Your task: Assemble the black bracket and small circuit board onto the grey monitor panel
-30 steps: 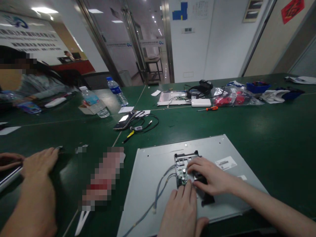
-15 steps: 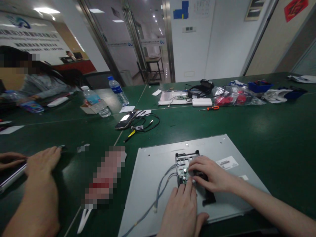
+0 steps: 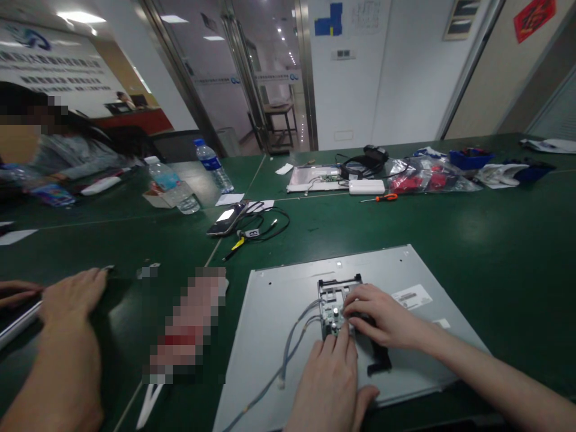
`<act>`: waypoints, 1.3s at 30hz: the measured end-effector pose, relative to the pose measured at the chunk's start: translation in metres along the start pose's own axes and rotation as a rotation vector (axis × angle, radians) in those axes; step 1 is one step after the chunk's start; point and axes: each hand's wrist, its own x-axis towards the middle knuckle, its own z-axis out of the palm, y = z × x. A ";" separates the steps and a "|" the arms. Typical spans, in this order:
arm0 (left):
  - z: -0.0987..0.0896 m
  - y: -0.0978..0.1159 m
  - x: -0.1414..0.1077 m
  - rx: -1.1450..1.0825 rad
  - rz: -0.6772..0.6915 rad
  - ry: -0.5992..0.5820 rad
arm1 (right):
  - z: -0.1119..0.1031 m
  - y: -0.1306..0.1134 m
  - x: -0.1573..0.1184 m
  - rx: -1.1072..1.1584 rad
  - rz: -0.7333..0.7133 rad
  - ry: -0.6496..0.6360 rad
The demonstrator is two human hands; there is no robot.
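Still keeping the left hand (image 3: pixel 329 375), with fingers together, at the circuit board (image 3: pixel 335 317) on the grey panel (image 3: pixel 261 321); curling the right hand (image 3: pixel 384 315) there, thumb slightly higher than before; cannot tell whether pinching with either.

A ceiling lamp (image 3: pixel 81 17) glares amid dim light.

On a green table (image 3: pixel 517 252), a white-capped water bottle (image 3: pixel 167 179) stands beside a small cardboard box (image 3: pixel 158 199), with a blue-capped bottle (image 3: pixel 213 165) farther back. Nearer lies a dark phone-like device (image 3: pixel 225 221) beside a looped black cable (image 3: pixel 257 240) (it carries a yellow tag (image 3: pixel 238 244)). To the right, an orange-handled screwdriver (image 3: pixel 382 198) lies near a clear plastic bag (image 3: pixel 459 184) holding red items (image 3: pixel 407 183).
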 end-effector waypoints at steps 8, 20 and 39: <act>-0.005 0.001 0.001 -0.001 -0.005 -0.031 | 0.002 0.003 -0.002 -0.043 0.005 -0.001; -0.002 -0.002 -0.001 -0.026 0.014 0.005 | 0.000 0.000 -0.002 -0.014 -0.012 0.029; -0.003 0.000 0.001 -0.013 0.017 0.007 | 0.000 0.002 -0.004 -0.011 0.017 0.012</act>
